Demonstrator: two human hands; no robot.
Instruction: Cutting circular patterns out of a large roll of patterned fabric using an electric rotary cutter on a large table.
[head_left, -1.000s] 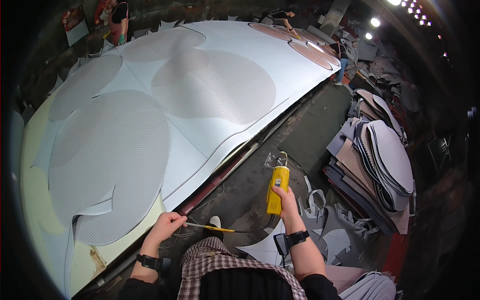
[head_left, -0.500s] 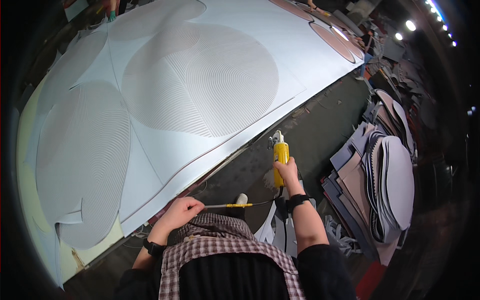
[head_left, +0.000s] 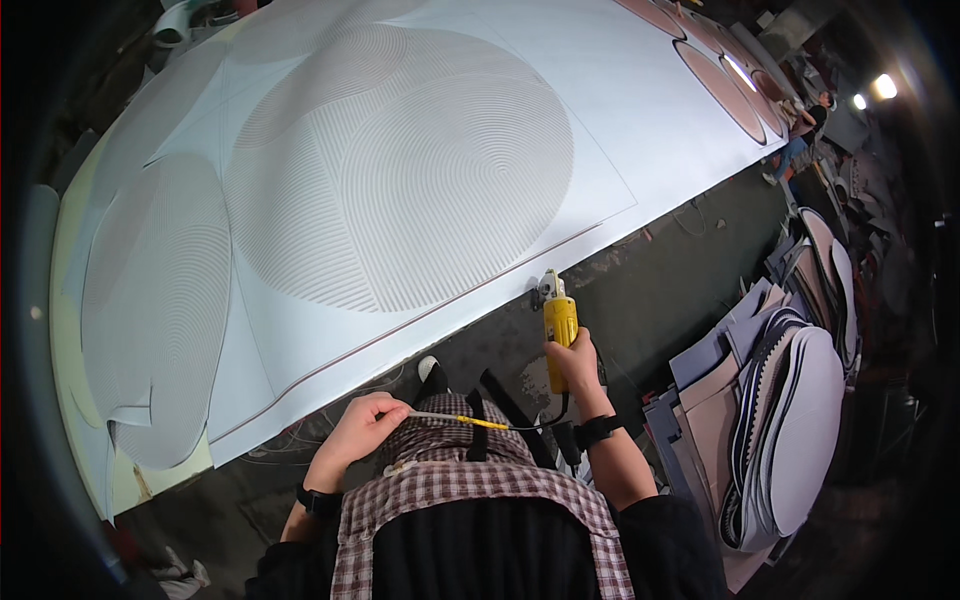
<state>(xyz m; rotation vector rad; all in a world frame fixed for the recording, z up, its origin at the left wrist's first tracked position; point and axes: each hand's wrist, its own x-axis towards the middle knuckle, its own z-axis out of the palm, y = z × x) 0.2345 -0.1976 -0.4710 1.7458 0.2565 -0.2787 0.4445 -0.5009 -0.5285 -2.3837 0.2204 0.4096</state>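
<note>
My right hand (head_left: 576, 362) is wrapped round the yellow body of an electric hand cutter (head_left: 560, 318). Its metal cutting head points away from me, close to the near edge of a large white sheet (head_left: 590, 120) with grey ribbed curved patterns. My left hand (head_left: 366, 428) pinches one end of a thin grey cable (head_left: 440, 415), which has a yellow taped stretch along it. The cable runs across in front of my checked apron (head_left: 470, 485) toward the cutter's lower end.
To the right stand stacked grey and pinkish carpet-like pieces (head_left: 805, 430), many rounded. Brown ovals (head_left: 720, 90) lie on the sheet's far right, with a person (head_left: 808, 125) beyond them. Between sheet and stack runs dark floor (head_left: 660, 270) with scraps. Loose wires hang below the near edge.
I have stepped along the near edge, and the view has shifted. The cutter's head is now nearer the sheet's edge. Both hands keep their holds.
</note>
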